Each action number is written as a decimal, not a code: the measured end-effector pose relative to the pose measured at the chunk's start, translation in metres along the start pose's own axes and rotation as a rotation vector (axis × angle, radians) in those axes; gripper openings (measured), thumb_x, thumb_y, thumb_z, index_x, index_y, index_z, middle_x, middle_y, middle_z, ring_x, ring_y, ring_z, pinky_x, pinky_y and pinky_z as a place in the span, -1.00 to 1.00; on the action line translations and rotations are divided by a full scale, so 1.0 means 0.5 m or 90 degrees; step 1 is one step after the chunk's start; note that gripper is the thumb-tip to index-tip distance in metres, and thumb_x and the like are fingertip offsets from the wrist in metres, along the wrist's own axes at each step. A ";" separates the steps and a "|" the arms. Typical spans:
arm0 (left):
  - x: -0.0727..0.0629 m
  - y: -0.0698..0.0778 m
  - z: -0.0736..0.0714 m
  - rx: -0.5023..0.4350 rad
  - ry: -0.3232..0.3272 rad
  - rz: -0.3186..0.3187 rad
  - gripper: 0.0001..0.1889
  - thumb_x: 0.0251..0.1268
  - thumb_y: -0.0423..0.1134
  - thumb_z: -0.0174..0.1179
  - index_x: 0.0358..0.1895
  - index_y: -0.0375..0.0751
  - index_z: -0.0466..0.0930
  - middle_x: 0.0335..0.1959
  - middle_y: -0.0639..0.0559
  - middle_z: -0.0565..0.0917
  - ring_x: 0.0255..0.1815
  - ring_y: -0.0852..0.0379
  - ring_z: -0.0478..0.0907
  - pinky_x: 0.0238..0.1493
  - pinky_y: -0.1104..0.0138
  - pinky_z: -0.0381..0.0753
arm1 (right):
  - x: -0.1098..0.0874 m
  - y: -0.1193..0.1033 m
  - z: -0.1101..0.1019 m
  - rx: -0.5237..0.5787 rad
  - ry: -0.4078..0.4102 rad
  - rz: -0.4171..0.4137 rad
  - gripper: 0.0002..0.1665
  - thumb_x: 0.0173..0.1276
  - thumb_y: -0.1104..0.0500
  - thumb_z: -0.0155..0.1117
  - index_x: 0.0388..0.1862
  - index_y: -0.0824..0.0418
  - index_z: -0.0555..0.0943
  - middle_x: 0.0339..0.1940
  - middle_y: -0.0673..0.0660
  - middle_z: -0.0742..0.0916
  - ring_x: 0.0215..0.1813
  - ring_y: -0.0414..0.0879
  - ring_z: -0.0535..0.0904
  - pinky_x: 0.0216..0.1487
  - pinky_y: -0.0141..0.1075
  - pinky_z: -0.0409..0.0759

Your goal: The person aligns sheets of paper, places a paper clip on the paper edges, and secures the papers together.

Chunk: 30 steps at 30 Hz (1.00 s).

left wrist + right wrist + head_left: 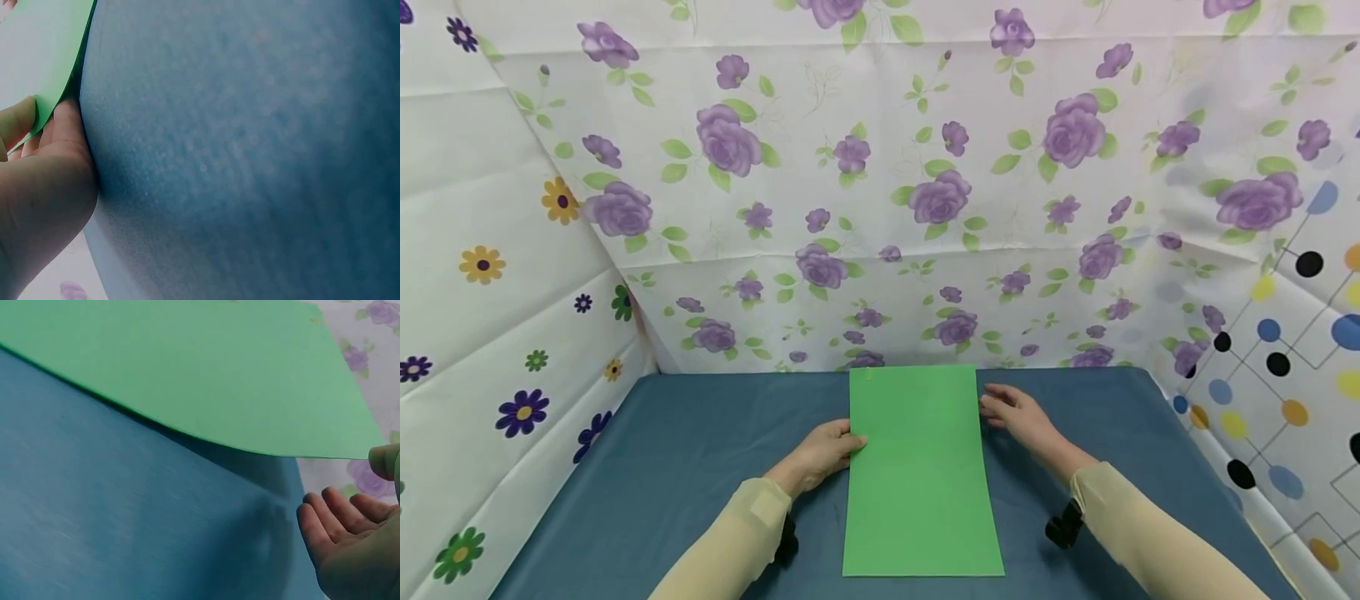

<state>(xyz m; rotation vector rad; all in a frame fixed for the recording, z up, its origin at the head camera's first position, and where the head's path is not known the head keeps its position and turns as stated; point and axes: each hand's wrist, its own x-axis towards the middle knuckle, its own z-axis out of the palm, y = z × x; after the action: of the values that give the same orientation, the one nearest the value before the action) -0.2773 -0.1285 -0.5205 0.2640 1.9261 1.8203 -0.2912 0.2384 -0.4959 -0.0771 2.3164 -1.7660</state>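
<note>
A long green sheet of paper (916, 475) lies lengthwise before me, its far part lifted and curving up off the table. My left hand (820, 454) pinches its left edge, thumb on top; in the left wrist view the fingers (67, 125) pass underneath. Beside the right edge, toward the far end, is my right hand (1022, 419), with its fingers loosely extended. In the right wrist view, the right thumb (382, 461) is at the level of the sheet's edge, while the other fingers (315, 528) spread below it, holding nothing.
A blue cloth (700, 500) covers the table. Behind it hangs a white sheet with purple roses (760, 275); flowered cloth (490, 333) flanks the left and dotted cloth (1285, 392) the right. Black wrist devices (1064, 525) hang under both sleeves.
</note>
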 end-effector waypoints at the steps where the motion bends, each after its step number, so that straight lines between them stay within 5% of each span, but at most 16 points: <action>1: 0.001 -0.001 0.000 -0.001 -0.002 -0.002 -0.61 0.65 -0.30 0.03 0.37 -0.44 0.42 0.18 -0.20 0.63 0.11 -0.04 0.64 0.16 0.11 0.64 | -0.005 0.007 0.001 0.034 -0.009 0.008 -0.27 0.68 0.02 0.06 0.63 0.33 0.14 0.49 0.40 0.40 0.43 0.25 0.43 0.41 0.09 0.44; 7: 0.002 -0.001 -0.001 -0.007 -0.001 -0.005 -0.61 0.64 -0.30 0.04 0.37 -0.44 0.42 0.17 -0.21 0.63 0.11 -0.05 0.64 0.15 0.11 0.65 | -0.028 0.036 0.016 0.151 -0.059 0.032 -0.29 0.67 0.07 0.08 0.61 0.37 0.15 0.53 0.38 0.36 0.45 0.21 0.42 0.43 0.02 0.43; 16: 0.000 0.000 0.000 -0.011 0.002 0.001 -0.61 0.65 -0.31 0.03 0.36 -0.47 0.41 0.14 -0.20 0.64 0.10 -0.06 0.65 0.12 0.11 0.66 | -0.038 0.032 0.056 0.131 -0.054 0.065 -0.22 0.62 0.11 0.17 0.60 0.43 0.12 0.58 0.40 0.28 0.46 0.23 0.40 0.40 0.08 0.45; 30: -0.001 0.000 -0.001 -0.021 -0.003 0.003 -0.61 0.65 -0.32 0.03 0.37 -0.47 0.41 0.16 -0.22 0.64 0.12 -0.06 0.64 0.14 0.12 0.66 | -0.053 0.044 0.073 0.120 -0.060 0.071 -0.34 0.60 0.16 0.18 0.52 0.44 0.26 0.34 0.32 0.56 0.22 0.08 0.61 0.20 -0.01 0.62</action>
<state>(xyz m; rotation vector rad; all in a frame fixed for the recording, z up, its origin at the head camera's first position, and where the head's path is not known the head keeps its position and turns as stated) -0.2772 -0.1291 -0.5205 0.2623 1.8916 1.8512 -0.2555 0.2144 -0.5220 -0.0005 2.0387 -1.8712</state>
